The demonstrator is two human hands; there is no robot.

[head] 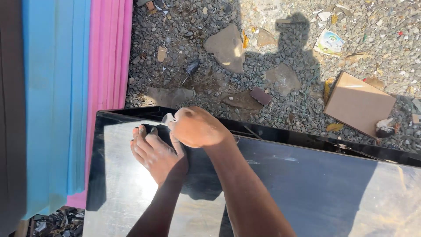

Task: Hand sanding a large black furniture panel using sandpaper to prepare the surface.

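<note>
- At nine o'clock, a stack of blue foam sheets (55,101) stands on edge, with pink foam sheets (109,57) just beside it toward the right.
- A glossy black panel (307,193) fills the lower frame from seven to four o'clock, its far edge running across the middle.
- The person's left hand (155,153) lies flat on the panel near its upper-left corner, fingers stretched out close together and pointing toward eleven o'clock, palm down and gripping nothing.
- The right hand (197,128) sits just beside it, at about one o'clock from the left hand, curled into a fist with the fingers pinched on a small white scrap (168,117) at the panel's far edge; what the scrap is cannot be told.
- Beyond the panel, at twelve o'clock, gravel ground (272,52) carries a flat grey stone (226,47).
- At two o'clock a brown cardboard piece (358,103) lies on the gravel, well apart from both hands.
</note>
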